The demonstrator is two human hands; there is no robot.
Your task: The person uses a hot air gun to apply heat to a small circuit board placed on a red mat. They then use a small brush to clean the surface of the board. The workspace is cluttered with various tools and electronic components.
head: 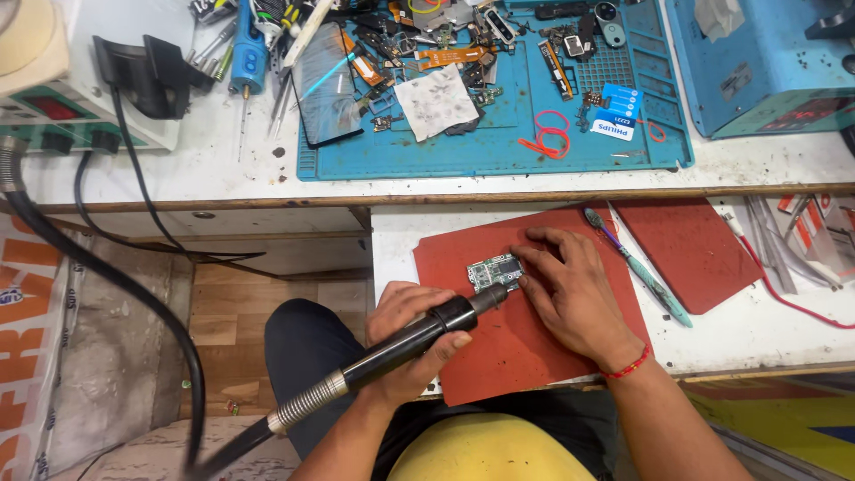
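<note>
Two hands are engaged: a black hot-air wand [419, 334] is gripped by left hand [411, 343], nozzle beside a small green circuit board [494, 271] pinned under right hand [570, 289] fingertips, heating apparently underway.

A white pull-out shelf [757, 334] carries two red mats [525, 356], a toothbrush [637, 267] and tweezers [784, 245].

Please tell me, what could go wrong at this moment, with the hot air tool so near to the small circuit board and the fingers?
1. The right hand presses on the small circuit board right beside the nozzle of the hot air tool; those fingers could get burned.
2. The board lies on the red mat, held only by fingertips, so it might slip.
3. The left hand grips the tool, whose thick hose hangs off the bench and could snag or tug.
</note>
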